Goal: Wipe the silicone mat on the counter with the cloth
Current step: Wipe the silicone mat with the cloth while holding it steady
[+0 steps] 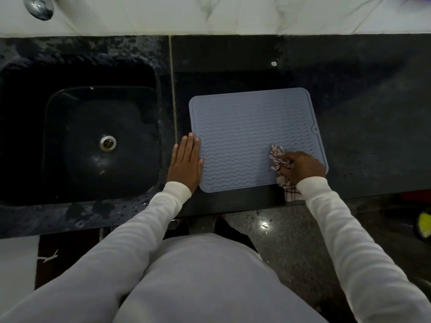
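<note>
The right hand is closed around the bunched cloth and presses it on the near right corner of the mat. The mat lies on the dark desk, just right of the sink. From this hand the unwiped surface spreads to the left and away, so I judge the stroke goes there. The left hand lies flat and open on the mat's left edge and steadies it.

A blue-grey silicone mat with wavy ridges lies flat on the dark tabletop, right of the sink. A bunched checked cloth rests on its near right corner.
</note>
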The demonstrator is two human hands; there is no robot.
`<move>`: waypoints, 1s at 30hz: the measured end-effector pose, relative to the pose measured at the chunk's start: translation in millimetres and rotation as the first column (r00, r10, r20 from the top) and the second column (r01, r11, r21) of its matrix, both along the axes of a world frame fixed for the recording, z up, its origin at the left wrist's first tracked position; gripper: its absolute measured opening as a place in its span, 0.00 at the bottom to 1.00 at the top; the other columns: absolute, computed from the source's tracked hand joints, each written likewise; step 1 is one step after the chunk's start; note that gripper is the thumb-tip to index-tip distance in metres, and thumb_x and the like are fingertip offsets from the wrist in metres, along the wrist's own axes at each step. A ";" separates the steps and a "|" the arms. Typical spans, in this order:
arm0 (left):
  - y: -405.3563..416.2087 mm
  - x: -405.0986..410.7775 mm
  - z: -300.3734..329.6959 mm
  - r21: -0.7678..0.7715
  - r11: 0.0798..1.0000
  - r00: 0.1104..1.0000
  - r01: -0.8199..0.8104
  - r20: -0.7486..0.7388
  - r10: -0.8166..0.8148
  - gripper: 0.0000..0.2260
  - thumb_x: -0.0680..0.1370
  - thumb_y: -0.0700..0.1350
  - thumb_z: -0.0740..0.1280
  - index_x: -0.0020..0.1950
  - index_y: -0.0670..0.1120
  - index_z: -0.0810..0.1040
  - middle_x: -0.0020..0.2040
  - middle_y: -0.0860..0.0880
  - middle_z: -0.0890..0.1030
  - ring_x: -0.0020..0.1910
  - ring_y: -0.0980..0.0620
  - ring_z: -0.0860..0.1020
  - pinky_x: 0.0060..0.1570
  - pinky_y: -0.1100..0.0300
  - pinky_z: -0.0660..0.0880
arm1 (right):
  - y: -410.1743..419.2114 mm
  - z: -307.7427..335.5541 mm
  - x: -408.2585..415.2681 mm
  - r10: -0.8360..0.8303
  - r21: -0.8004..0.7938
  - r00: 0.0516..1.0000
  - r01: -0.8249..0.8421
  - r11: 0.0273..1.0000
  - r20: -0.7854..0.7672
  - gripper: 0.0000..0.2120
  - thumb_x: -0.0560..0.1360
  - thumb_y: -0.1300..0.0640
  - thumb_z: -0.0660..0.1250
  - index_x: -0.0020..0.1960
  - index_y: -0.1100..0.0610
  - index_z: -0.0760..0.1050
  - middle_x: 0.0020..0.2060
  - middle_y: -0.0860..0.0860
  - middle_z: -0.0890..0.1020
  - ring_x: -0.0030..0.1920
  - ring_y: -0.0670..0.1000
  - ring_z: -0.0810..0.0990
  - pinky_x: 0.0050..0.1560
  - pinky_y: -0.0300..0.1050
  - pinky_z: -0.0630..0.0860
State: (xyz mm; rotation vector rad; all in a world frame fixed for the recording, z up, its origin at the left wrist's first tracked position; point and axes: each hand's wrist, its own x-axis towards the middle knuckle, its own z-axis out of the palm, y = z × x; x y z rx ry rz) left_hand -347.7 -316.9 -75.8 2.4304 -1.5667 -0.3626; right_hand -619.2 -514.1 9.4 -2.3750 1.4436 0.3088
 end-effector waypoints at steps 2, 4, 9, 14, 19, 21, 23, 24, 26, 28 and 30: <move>-0.6 0.0 0.7 0.000 1.000 1.000 0.002 0.000 -0.002 0.27 0.83 0.51 0.47 0.80 0.43 0.49 0.81 0.43 0.49 0.79 0.45 0.47 0.77 0.46 0.46 | -8.8 0.6 -12.4 -0.028 -0.008 1.000 0.028 1.000 0.000 0.17 0.71 0.45 0.71 0.59 0.49 0.79 0.53 0.55 0.81 0.52 0.59 0.80 0.49 0.48 0.73; -1.1 -0.3 1.8 -0.005 1.000 1.000 -0.001 -0.003 0.001 0.27 0.83 0.51 0.47 0.80 0.43 0.49 0.81 0.43 0.49 0.79 0.45 0.47 0.77 0.46 0.46 | -18.8 2.2 -24.1 -0.054 -0.017 0.999 0.053 0.998 -0.004 0.18 0.71 0.43 0.71 0.58 0.48 0.79 0.53 0.55 0.81 0.51 0.59 0.80 0.49 0.48 0.74; -1.6 -2.3 2.4 -0.008 1.000 1.000 -0.014 -0.004 0.014 0.27 0.83 0.50 0.49 0.80 0.44 0.49 0.81 0.44 0.49 0.79 0.46 0.46 0.77 0.46 0.45 | -46.3 8.6 -49.4 -0.136 -0.009 0.989 0.136 0.991 -0.056 0.19 0.69 0.42 0.72 0.58 0.47 0.79 0.52 0.57 0.82 0.51 0.61 0.81 0.50 0.51 0.75; -1.5 -2.0 1.9 -0.011 1.000 1.000 -0.027 -0.004 0.027 0.27 0.83 0.50 0.49 0.80 0.44 0.50 0.81 0.45 0.50 0.79 0.47 0.47 0.77 0.45 0.46 | -68.3 12.8 -69.1 -0.167 -0.013 0.982 0.167 0.986 -0.085 0.22 0.69 0.39 0.71 0.60 0.46 0.79 0.55 0.57 0.82 0.53 0.61 0.80 0.52 0.51 0.75; -1.3 -2.9 3.2 0.006 1.000 1.000 -0.024 0.013 0.024 0.27 0.82 0.51 0.48 0.80 0.44 0.50 0.81 0.44 0.50 0.79 0.46 0.48 0.77 0.45 0.46 | -78.3 11.4 -76.8 -0.154 -0.002 0.980 0.155 0.988 -0.124 0.23 0.70 0.36 0.67 0.61 0.46 0.78 0.52 0.59 0.82 0.51 0.62 0.81 0.51 0.52 0.76; -1.9 -3.6 3.3 0.013 0.999 0.999 -0.031 0.015 0.031 0.27 0.82 0.51 0.47 0.80 0.44 0.50 0.81 0.45 0.50 0.79 0.46 0.48 0.77 0.45 0.46 | -76.1 11.8 -73.4 -0.131 0.002 0.979 0.133 0.991 -0.159 0.23 0.72 0.36 0.65 0.62 0.48 0.77 0.51 0.59 0.82 0.50 0.62 0.81 0.50 0.52 0.76; -2.5 -4.9 3.5 0.015 0.999 0.999 -0.040 0.020 0.039 0.27 0.82 0.51 0.47 0.80 0.44 0.50 0.81 0.45 0.50 0.79 0.47 0.47 0.77 0.45 0.45 | -69.7 16.5 -65.3 -0.104 -0.004 0.982 0.105 0.995 -0.159 0.22 0.74 0.39 0.64 0.62 0.49 0.76 0.51 0.59 0.82 0.49 0.62 0.81 0.50 0.52 0.77; -2.4 -5.3 3.6 0.017 0.999 0.999 -0.044 0.022 0.043 0.27 0.82 0.51 0.47 0.80 0.44 0.50 0.81 0.45 0.49 0.79 0.47 0.47 0.77 0.46 0.45 | -63.6 20.0 -58.1 -0.091 -0.005 0.988 0.091 0.996 -0.121 0.21 0.74 0.41 0.65 0.62 0.50 0.76 0.52 0.59 0.82 0.49 0.63 0.81 0.50 0.52 0.76; -2.5 -5.5 4.3 0.014 0.999 0.998 -0.050 0.025 0.049 0.26 0.83 0.51 0.48 0.80 0.45 0.51 0.81 0.46 0.50 0.79 0.47 0.47 0.77 0.47 0.44 | -43.0 26.3 -36.6 -0.048 -0.005 0.998 0.048 0.999 0.039 0.19 0.74 0.45 0.68 0.61 0.52 0.77 0.54 0.59 0.81 0.51 0.63 0.80 0.50 0.51 0.75; -2.6 -6.1 5.5 0.011 0.999 0.998 -0.051 0.028 0.050 0.26 0.83 0.51 0.48 0.80 0.45 0.51 0.81 0.46 0.50 0.79 0.47 0.48 0.77 0.47 0.43 | -12.8 29.1 -6.1 0.027 0.023 0.978 -0.033 0.999 0.204 0.18 0.73 0.49 0.70 0.61 0.52 0.77 0.56 0.59 0.80 0.53 0.62 0.79 0.52 0.51 0.76; -3.6 -6.6 7.0 0.022 0.998 0.999 -0.051 0.017 0.051 0.26 0.82 0.51 0.48 0.80 0.45 0.51 0.81 0.46 0.50 0.79 0.47 0.47 0.77 0.47 0.43 | 23.3 27.5 31.1 0.101 0.092 0.944 -0.136 0.986 0.315 0.19 0.73 0.49 0.70 0.63 0.50 0.77 0.58 0.57 0.79 0.55 0.60 0.79 0.54 0.51 0.76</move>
